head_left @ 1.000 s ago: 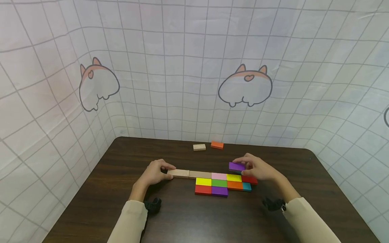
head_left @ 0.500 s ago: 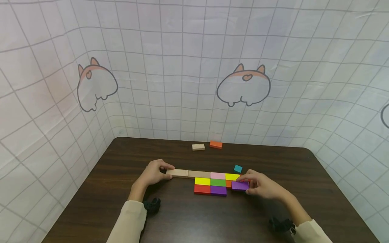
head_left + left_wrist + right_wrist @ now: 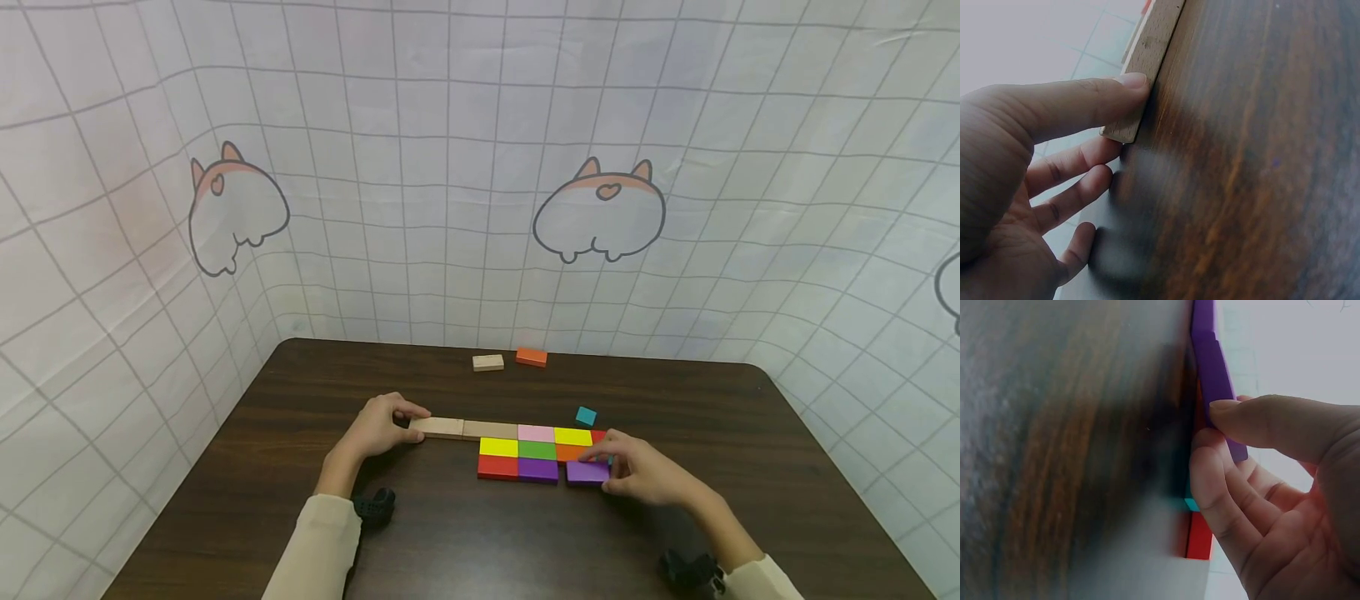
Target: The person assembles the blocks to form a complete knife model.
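My left hand (image 3: 380, 429) pinches the left end of a plain wooden block (image 3: 437, 427), thumb on its near side. A second wooden block (image 3: 491, 430) continues that line to a pink block (image 3: 536, 433), a yellow block (image 3: 573, 437) and a partly covered red one. My right hand (image 3: 651, 471) grips a purple block (image 3: 587, 473) between thumb and fingers; it looks tilted in the right wrist view. It is at the front row's right, beside another purple block (image 3: 537, 471). Behind it lies an orange block (image 3: 572, 452); a teal block (image 3: 1190, 504) is mostly hidden by my fingers.
Green (image 3: 537, 451), yellow (image 3: 498, 448) and red (image 3: 497, 467) blocks fill out the left of the cluster. Behind it lies a small teal block (image 3: 587, 416). Farther back are a pale wooden block (image 3: 488, 362) and an orange block (image 3: 532, 357), before the gridded curtain (image 3: 420, 250).
My right hand has brought the purple block from behind the cluster toward me, to the front row's right. The small teal block behind has come into view. My left hand stays put.
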Demonstrator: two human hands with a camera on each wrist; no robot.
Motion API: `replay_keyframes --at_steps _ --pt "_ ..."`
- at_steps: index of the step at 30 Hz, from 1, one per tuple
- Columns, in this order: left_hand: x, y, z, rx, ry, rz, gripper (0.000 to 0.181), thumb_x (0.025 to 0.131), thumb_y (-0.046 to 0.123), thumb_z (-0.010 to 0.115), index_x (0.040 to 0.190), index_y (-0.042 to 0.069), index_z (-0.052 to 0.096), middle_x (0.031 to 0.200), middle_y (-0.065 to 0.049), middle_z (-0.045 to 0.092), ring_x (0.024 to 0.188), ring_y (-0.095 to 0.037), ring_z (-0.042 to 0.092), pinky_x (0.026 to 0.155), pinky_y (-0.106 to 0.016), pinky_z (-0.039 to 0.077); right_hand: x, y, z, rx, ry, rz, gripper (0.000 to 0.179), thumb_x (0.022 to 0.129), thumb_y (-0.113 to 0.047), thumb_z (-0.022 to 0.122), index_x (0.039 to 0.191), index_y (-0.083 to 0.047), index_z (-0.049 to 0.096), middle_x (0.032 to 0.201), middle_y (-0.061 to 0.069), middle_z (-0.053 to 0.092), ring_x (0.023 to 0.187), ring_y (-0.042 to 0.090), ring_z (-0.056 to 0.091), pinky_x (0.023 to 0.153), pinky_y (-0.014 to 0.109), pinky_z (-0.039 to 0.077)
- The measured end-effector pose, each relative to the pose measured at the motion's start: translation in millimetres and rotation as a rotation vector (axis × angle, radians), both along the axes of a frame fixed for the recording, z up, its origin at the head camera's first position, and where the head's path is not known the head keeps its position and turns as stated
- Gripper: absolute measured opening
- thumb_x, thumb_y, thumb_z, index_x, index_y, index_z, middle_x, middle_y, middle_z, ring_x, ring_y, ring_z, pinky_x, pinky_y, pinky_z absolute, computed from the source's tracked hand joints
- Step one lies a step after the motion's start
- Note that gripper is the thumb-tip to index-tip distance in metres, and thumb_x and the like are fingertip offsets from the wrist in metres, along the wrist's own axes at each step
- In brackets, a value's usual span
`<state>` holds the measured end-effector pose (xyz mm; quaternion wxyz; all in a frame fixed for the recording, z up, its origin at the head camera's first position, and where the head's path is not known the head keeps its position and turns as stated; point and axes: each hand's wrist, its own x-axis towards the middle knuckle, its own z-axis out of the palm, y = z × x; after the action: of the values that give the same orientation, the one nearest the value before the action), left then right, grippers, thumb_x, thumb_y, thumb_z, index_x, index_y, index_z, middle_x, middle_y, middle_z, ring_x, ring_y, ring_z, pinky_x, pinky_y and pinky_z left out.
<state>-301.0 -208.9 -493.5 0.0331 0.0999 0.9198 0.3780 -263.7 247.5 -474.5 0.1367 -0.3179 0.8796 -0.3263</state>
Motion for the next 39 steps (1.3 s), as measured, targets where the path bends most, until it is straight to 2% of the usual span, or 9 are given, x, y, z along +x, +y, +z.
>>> replay_keyframes --at_steps 7,22,29,39 --pt "0.1 -0.6 0.3 -0.002 0.006 -0.009 0.029 0.084 0.021 0.086 0.112 0.025 0.081 0.105 0.002 0.066 0.099 -0.019 0.056 0.089 -0.045 0.049 2.3 -6 -1.6 -0.01 0.046 0.001 0.031 0.092 -0.013 0.076 0.123 -0.013 0.07 0.108 0.004 0.057 0.077 0.004 0.057 0.071 0.024 0.052" --pt "-0.7 -1.6 -0.6 0.005 -0.003 -0.008 0.028 0.083 0.02 0.086 0.111 0.025 0.081 0.106 0.002 0.067 0.1 -0.019 0.057 0.09 -0.044 0.05 2.0 -14 -0.3 0.058 0.124 -0.052 0.026 0.088 -0.014 0.081 0.113 -0.014 0.073 0.1 0.001 0.058 0.072 0.001 0.053 0.065 0.022 0.049" --pt "-0.1 -2.3 -1.4 0.012 -0.002 -0.01 0.029 0.083 0.019 0.086 0.111 0.024 0.081 0.107 0.001 0.067 0.1 -0.02 0.057 0.089 -0.044 0.05 0.5 -14 -0.2 0.051 0.106 -0.045 0.024 0.088 -0.014 0.081 0.11 -0.012 0.072 0.087 -0.004 0.061 0.071 0.002 0.05 0.065 0.023 0.047" --pt "-1.0 -2.3 -1.0 0.015 -0.017 -0.001 0.028 0.083 0.02 0.086 0.11 0.027 0.081 0.104 0.004 0.066 0.097 -0.017 0.055 0.088 -0.04 0.049 -0.2 -17 -0.7 0.051 0.095 -0.049 0.024 0.088 -0.014 0.081 0.11 -0.011 0.072 0.082 -0.006 0.058 0.069 0.001 0.048 0.064 0.022 0.046"
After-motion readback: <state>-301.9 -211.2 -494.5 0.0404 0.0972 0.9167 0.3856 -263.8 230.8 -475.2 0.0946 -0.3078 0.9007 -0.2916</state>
